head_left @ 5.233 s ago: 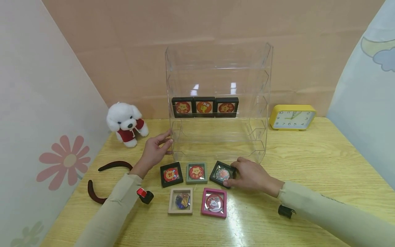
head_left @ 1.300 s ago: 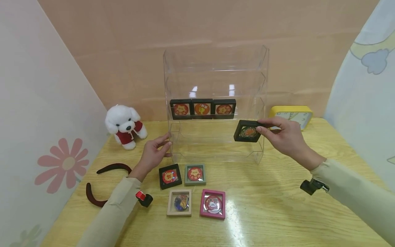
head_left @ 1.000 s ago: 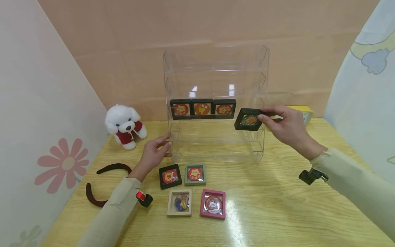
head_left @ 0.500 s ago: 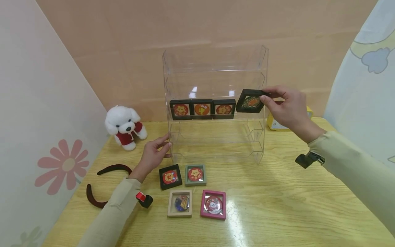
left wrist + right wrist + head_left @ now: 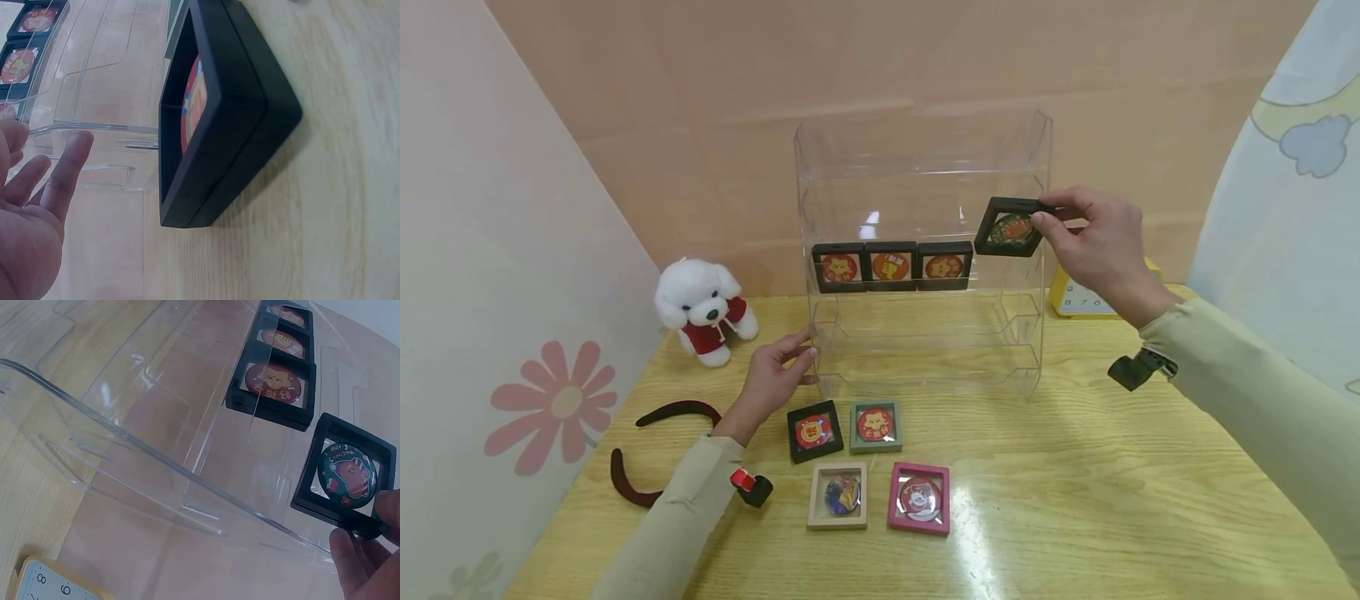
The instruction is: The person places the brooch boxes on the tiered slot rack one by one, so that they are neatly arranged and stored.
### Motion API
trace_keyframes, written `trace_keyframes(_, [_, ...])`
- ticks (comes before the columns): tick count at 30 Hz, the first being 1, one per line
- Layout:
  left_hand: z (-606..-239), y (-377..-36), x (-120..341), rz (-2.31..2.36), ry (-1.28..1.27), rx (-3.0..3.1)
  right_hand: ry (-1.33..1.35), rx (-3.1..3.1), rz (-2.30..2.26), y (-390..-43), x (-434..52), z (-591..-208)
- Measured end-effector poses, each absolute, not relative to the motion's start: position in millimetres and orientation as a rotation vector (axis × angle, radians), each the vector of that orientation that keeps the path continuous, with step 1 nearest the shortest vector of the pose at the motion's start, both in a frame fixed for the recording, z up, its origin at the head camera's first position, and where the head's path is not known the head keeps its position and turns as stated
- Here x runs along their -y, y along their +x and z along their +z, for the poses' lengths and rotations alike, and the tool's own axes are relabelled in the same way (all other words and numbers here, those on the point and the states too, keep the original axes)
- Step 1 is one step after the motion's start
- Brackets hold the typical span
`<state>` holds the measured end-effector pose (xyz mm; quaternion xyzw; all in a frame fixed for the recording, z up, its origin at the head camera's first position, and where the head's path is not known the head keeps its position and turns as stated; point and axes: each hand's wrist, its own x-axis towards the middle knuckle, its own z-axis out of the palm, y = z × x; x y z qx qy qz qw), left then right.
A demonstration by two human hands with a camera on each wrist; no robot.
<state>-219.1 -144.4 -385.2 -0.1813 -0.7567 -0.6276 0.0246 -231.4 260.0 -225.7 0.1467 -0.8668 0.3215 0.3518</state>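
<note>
My right hand [image 5: 1101, 250] pinches a black-framed badge [image 5: 1009, 228] by its right edge between thumb and fingers. In the right wrist view the round badge [image 5: 347, 475] is dark green with a pinkish figure. It is held up at the right part of a clear acrylic rack [image 5: 925, 379], just right of three black-framed badges [image 5: 891, 267] standing side by side on a middle tier. My left hand [image 5: 772, 375] touches the rack's lower left side, its fingers [image 5: 72, 162] extended along the clear edge in the left wrist view.
On the table lie a black frame [image 5: 815, 431], a green frame [image 5: 876, 426], a beige frame [image 5: 838, 496] and a pink frame [image 5: 919, 498]. A white plush dog [image 5: 703, 308] sits left, near dark curved pieces [image 5: 632, 483]. A yellow clock [image 5: 1078, 300] stands right, partly behind my right hand.
My right hand has picked up the black-framed badge from the table and raised it to the rack's middle tier, rising further in the last second. My left hand has stayed at the rack's side.
</note>
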Motion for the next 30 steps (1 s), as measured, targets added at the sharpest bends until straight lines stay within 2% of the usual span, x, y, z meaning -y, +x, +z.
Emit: trace_keyframes(30, [-383.6, -217.4, 143.8, -1.953, -0.500, 2.366, 0.347, 2.303, 0.668, -240.8, -253.9, -247.8])
